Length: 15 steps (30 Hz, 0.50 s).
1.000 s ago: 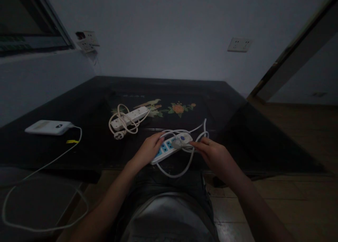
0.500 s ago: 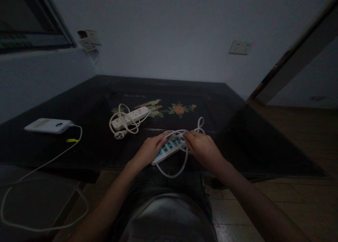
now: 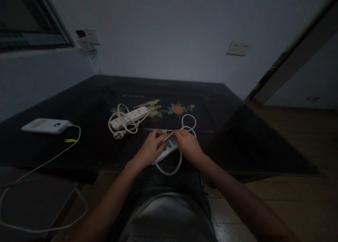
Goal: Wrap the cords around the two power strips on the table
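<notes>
A white power strip (image 3: pixel 168 149) with blue sockets lies slantwise at the table's front edge, in front of me. Over its far side, my left hand (image 3: pixel 155 142) pinches the white power cord (image 3: pixel 169 138) near its plug (image 3: pixel 164 131). My right hand (image 3: pixel 186 142) is closed on the same cord, close to my left fingers, and covers the strip's right end. Loops of the cord (image 3: pixel 189 121) lie beyond my right hand, and another bend hangs below the strip. My fingertips partly hide the plug.
Farther left on the dark table (image 3: pixel 227 129) lies a second white power strip (image 3: pixel 130 118), wrapped in its own cord. A white power bank (image 3: pixel 46 126) with a cable and yellow tag (image 3: pixel 70 140) sits at the left. Wall sockets (image 3: pixel 238 48) are behind.
My right hand has moved left, closer to my left hand. The plug has shifted left to my left fingertips, and the cord loops at the right have swung left and opened wider.
</notes>
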Available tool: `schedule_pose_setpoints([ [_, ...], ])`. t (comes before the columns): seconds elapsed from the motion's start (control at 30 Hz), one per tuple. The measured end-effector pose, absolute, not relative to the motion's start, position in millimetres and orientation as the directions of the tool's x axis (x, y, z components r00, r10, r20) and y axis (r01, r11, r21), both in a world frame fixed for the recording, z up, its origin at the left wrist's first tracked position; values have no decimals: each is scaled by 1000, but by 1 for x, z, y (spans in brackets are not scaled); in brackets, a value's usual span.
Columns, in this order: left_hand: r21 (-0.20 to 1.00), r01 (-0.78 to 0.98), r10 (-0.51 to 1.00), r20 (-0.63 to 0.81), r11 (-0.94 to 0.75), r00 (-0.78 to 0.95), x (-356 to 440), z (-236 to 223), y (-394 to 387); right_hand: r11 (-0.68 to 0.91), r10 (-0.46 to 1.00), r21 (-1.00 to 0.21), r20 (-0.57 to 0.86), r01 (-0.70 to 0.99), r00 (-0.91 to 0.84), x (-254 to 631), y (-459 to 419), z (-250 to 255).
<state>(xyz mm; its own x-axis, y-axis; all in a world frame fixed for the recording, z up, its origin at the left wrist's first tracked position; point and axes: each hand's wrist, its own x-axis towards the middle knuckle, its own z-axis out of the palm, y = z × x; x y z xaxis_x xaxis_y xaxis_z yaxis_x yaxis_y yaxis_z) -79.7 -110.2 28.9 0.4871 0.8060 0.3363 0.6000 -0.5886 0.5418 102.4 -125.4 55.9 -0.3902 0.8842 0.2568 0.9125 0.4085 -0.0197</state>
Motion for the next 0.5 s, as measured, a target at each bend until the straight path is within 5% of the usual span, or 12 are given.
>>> schedule_pose_setpoints([
  [0.23,496,674,836,343,-548,428,-80,26,-114,457,846,-279,431,845,-315,98,-123,41],
  [0.4,462,707,843,337,-536,419,-79,29,-114,413,831,-629,557,658,11,121,-104,52],
  [0.5,488,657,817,299,-574,492,-81,31,-113,321,835,-798,492,511,245,142,-96,49],
])
